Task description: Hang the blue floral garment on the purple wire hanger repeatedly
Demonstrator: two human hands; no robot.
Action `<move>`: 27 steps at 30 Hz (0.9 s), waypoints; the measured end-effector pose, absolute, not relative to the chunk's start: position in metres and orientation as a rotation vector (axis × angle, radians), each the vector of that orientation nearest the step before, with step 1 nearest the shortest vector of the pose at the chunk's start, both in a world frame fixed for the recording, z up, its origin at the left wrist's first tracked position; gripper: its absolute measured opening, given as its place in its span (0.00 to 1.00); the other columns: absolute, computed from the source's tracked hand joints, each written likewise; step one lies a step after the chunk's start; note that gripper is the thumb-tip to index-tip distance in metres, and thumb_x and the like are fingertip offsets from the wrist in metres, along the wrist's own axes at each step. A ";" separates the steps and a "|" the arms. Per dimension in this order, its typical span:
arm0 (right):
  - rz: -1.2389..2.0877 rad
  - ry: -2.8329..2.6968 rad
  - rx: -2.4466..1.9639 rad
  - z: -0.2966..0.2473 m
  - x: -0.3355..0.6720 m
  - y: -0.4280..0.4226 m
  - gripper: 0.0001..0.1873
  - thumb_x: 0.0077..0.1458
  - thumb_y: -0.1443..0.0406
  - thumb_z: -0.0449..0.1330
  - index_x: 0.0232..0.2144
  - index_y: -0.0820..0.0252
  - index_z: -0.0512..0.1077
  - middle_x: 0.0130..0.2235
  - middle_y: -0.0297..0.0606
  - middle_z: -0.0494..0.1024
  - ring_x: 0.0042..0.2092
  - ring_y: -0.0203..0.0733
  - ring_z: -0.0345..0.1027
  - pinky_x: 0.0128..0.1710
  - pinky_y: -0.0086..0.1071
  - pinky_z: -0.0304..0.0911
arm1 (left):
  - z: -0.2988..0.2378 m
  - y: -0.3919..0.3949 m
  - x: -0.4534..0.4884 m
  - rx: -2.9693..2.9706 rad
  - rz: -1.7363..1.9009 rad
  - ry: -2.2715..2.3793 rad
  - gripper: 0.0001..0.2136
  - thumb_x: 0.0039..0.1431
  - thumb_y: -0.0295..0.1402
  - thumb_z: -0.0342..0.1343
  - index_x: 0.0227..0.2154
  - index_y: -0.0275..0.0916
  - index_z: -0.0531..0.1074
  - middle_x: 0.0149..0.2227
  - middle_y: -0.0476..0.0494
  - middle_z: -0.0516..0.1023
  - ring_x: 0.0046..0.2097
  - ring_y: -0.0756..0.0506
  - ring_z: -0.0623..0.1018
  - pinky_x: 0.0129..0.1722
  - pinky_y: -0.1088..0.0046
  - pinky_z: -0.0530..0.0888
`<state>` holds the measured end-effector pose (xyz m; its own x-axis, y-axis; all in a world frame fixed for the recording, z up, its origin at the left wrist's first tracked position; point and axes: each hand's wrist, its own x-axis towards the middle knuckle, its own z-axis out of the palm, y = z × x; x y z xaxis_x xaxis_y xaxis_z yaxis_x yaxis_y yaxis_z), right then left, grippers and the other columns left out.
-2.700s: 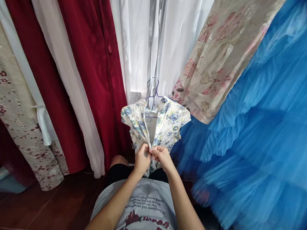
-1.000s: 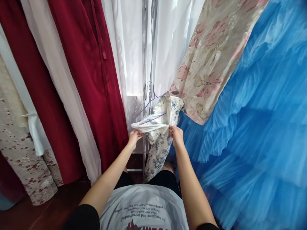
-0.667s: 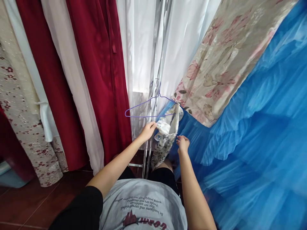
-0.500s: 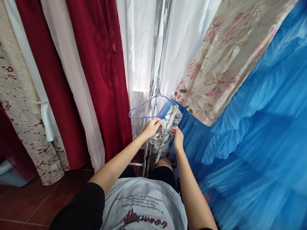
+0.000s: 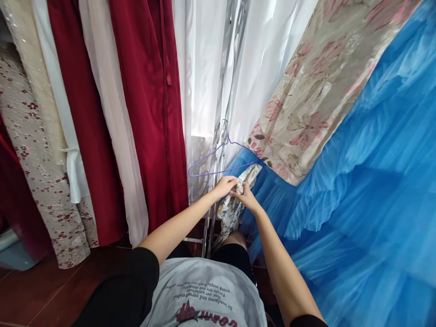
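Observation:
A small white blouse with blue flowers point(image 5: 230, 210) hangs bunched below a purple wire hanger point(image 5: 207, 165), which is hooked on a metal rack pole point(image 5: 227, 91). One corner of the blouse still rests by the hanger's right end. My left hand point(image 5: 224, 186) and my right hand point(image 5: 242, 195) meet just under the hanger bar. Both are closed on the gathered top of the blouse, fingers touching each other.
Dark red and white long garments point(image 5: 143, 113) hang to the left, with a speckled cream fabric point(image 5: 30, 150) beyond. A pink-flowered beige dress point(image 5: 316, 81) and a big blue tulle skirt point(image 5: 368, 204) fill the right. Dark wooden floor point(image 5: 51, 290) lies below.
The blouse was spread on the hanger with both hands at its front. It has slid off the hanger's left arm, and my hands have come together bunching it below the bar.

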<state>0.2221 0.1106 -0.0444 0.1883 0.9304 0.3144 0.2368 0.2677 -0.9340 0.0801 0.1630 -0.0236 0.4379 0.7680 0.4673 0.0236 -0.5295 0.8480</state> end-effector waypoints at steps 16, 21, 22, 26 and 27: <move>1.348 -1.377 -1.039 0.047 0.256 0.066 0.21 0.39 0.61 0.75 0.38 0.63 0.82 0.37 0.45 0.85 0.35 0.51 0.79 0.36 0.37 0.73 | -0.029 0.137 -0.029 2.131 0.643 0.670 0.25 0.61 0.53 0.56 0.20 0.36 0.74 0.22 0.47 0.71 0.25 0.48 0.69 0.26 0.73 0.65; 1.118 -1.595 -1.161 0.060 0.270 0.098 0.21 0.40 0.61 0.75 0.38 0.65 0.83 0.38 0.46 0.85 0.35 0.52 0.78 0.36 0.40 0.73 | -0.021 0.146 -0.108 2.278 0.719 0.906 0.27 0.62 0.52 0.52 0.14 0.38 0.67 0.17 0.50 0.64 0.22 0.50 0.63 0.25 0.73 0.62; 1.006 -1.671 -1.184 0.058 0.268 0.106 0.19 0.41 0.61 0.74 0.37 0.64 0.83 0.38 0.45 0.85 0.35 0.51 0.78 0.36 0.40 0.73 | -0.017 0.149 -0.119 2.321 0.729 0.948 0.26 0.61 0.52 0.54 0.15 0.38 0.68 0.18 0.50 0.65 0.24 0.49 0.65 0.29 0.73 0.64; 0.562 -1.803 -1.234 0.047 0.251 0.140 0.16 0.44 0.62 0.72 0.37 0.62 0.83 0.38 0.41 0.85 0.40 0.51 0.77 0.43 0.39 0.70 | 0.005 0.169 -0.149 2.498 0.813 1.142 0.15 0.51 0.48 0.64 0.22 0.40 0.75 0.27 0.46 0.73 0.43 0.40 0.71 0.53 0.62 0.62; 0.502 -1.787 -1.239 0.043 0.246 0.148 0.16 0.45 0.63 0.72 0.39 0.61 0.82 0.41 0.41 0.85 0.43 0.51 0.77 0.47 0.39 0.69 | 0.012 0.176 -0.152 2.522 0.850 1.206 0.14 0.51 0.47 0.64 0.24 0.41 0.76 0.30 0.45 0.73 0.47 0.38 0.70 0.56 0.58 0.59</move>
